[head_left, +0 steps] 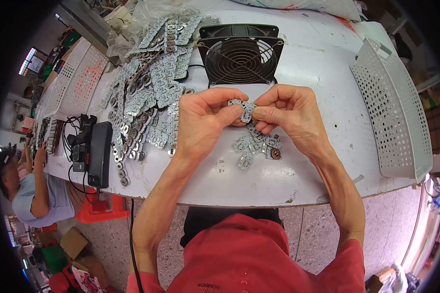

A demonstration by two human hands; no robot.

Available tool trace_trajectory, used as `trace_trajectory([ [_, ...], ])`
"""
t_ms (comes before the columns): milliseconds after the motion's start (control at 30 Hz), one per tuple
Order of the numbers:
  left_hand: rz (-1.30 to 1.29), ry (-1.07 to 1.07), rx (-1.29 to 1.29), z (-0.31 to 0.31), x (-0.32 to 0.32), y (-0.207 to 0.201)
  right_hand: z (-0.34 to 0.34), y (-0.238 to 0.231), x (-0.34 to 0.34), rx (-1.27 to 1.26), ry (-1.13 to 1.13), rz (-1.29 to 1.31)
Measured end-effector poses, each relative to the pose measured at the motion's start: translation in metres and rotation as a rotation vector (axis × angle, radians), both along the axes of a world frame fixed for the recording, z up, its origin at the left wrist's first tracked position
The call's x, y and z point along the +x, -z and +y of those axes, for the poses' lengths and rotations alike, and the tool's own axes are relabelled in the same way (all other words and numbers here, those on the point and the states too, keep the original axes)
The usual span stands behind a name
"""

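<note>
My left hand and my right hand meet over the middle of the white table. Between their fingertips is a small flat metal plate with holes in it, grey and silvery. Thumb and forefinger of each hand pinch it from opposite sides. Part of the piece lies hidden behind the fingers. Just below the hands, several similar metal plates lie loose in a small pile, one showing a brown round part. Left of my left hand spreads a large heap of metal plates, many joined in strips.
A black fan with a wire grille stands beyond my hands. White perforated baskets stand at the right and far left. A long black box with cables lies near the left edge. Another person sits beyond it, beside a red stool.
</note>
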State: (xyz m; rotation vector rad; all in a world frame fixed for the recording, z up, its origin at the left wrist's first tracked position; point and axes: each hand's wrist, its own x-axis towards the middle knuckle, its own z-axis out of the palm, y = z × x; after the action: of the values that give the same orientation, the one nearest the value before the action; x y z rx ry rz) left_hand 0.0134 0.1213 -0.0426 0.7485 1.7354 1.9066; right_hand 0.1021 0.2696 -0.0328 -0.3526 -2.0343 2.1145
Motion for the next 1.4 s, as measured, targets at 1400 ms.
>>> trace_trajectory([
  [1400, 0.282, -0.082, 0.085, 0.004, -0.002, 0.014, 0.008, 0.005, -0.016, -0.05, -0.041, -0.122],
])
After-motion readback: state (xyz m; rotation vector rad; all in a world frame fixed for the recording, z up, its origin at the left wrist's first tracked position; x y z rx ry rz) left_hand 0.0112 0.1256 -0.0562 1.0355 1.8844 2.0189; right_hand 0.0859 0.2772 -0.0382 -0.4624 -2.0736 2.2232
